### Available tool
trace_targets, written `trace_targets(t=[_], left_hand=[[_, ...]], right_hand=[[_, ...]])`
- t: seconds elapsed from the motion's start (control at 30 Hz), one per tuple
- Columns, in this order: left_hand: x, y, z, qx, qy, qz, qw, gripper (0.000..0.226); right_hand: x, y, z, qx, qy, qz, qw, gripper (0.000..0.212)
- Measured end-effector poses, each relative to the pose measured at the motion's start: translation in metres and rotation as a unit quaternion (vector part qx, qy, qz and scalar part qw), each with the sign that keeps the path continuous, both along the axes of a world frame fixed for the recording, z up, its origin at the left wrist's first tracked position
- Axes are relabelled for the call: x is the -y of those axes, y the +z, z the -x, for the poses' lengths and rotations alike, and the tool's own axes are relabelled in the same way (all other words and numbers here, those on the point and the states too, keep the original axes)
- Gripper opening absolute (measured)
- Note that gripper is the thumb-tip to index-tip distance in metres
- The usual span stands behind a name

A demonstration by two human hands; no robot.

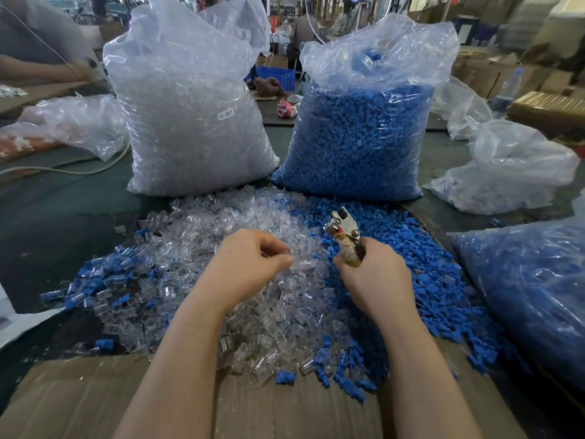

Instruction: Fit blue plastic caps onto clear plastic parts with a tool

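Observation:
A heap of clear plastic parts (253,299) covers the middle of the cardboard sheet (79,400). Loose blue caps (443,299) lie piled to its right. My left hand (250,264) hovers over the clear heap with its fingertips pinched together on what looks like a clear part. My right hand (370,274) grips the wrapped handles of a metal plier-like tool (342,229), whose head points up and away. Fitted blue-and-clear pieces (104,277) lie scattered at the left of the heap.
A tall bag of clear parts (196,122) and a tall bag of blue caps (357,137) stand behind the heaps. Another bag of blue pieces (531,293) lies at the right. Crumpled bags (506,172) sit on the green table. Another person's arm (41,71) is far left.

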State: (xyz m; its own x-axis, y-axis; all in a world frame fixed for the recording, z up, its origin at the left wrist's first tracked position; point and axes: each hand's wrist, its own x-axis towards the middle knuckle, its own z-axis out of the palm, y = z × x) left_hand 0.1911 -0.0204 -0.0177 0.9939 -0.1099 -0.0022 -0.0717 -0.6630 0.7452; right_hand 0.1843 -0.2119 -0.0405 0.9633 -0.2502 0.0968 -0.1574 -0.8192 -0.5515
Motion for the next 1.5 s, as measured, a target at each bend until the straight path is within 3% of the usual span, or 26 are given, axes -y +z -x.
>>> trace_targets(t=[0.13,0.3,0.4,0.57,0.9,1.13,1.5], left_hand=[[0.008,0.004,0.002,-0.018,0.038,0.127,0.991,0.018],[0.020,0.005,0.000,-0.063,0.064,0.327,0.941,0.027],[0.024,0.003,0.000,-0.077,0.061,0.391,0.915,0.015],[0.032,0.001,0.002,-0.045,0.055,0.361,0.930,0.016],[0.042,0.001,0.004,-0.035,0.118,0.461,0.879,0.013],[0.042,-0.003,0.005,0.004,0.162,0.431,0.888,0.006],[0.045,0.001,0.006,0.001,0.143,0.447,0.883,0.007]], right_hand=[[-0.003,0.004,0.001,0.043,0.024,-0.072,0.996,0.019],[-0.005,0.008,0.005,0.084,0.063,-0.176,0.979,0.010],[-0.006,0.008,0.005,0.092,0.063,-0.221,0.969,0.004],[-0.006,0.006,0.003,0.107,0.041,-0.233,0.966,0.006],[-0.011,0.004,0.001,0.142,0.036,-0.247,0.958,0.015],[-0.016,0.005,0.003,0.157,0.045,-0.287,0.944,0.012],[-0.021,0.006,0.005,0.178,0.035,-0.214,0.960,0.014]])
